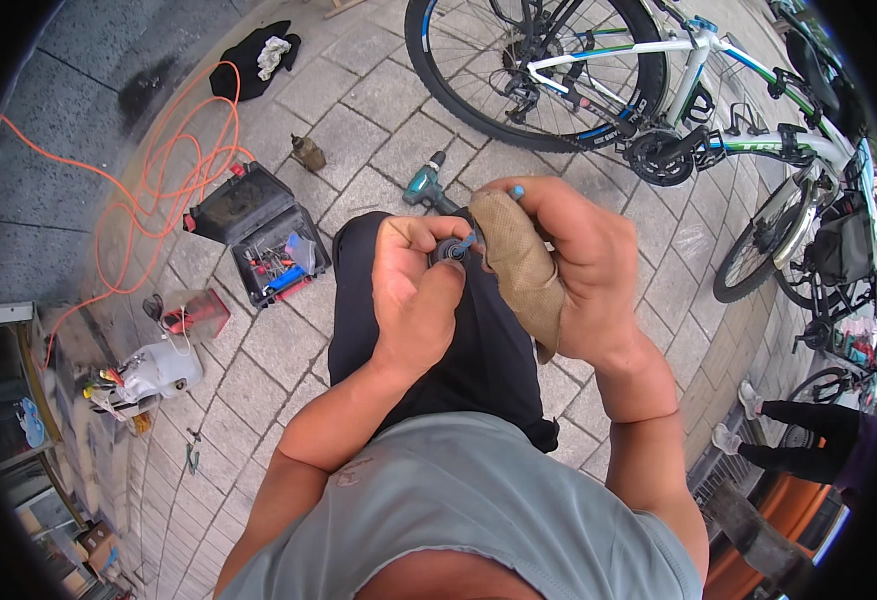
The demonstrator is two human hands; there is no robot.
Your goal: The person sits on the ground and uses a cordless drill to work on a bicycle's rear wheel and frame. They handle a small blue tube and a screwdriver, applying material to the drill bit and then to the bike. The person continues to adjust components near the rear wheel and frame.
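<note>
My left hand (414, 290) is closed, its thumb and fingers pinching a small, dark round part (449, 252) with a ring-shaped end. A short blue piece (467, 243) touches or sticks out of that part; I cannot tell which. My right hand (589, 265) is curled round a tan woven-cloth thing (519, 258), rounded and roughly shoe-shaped, whose kind I cannot make out. By its bent forefinger shows a blue tip (516, 191); the rest is hidden. Both hands are close together above my dark trousers (359, 320).
A teal and black cordless drill (426, 187) and a small brown bottle (308, 153) are on the paving. To the left are an open toolbox (259, 215), a coiled orange hose (164, 200) and pliers (193, 455). A white bicycle (694, 60) stands far right; a person (809, 425) is lower right.
</note>
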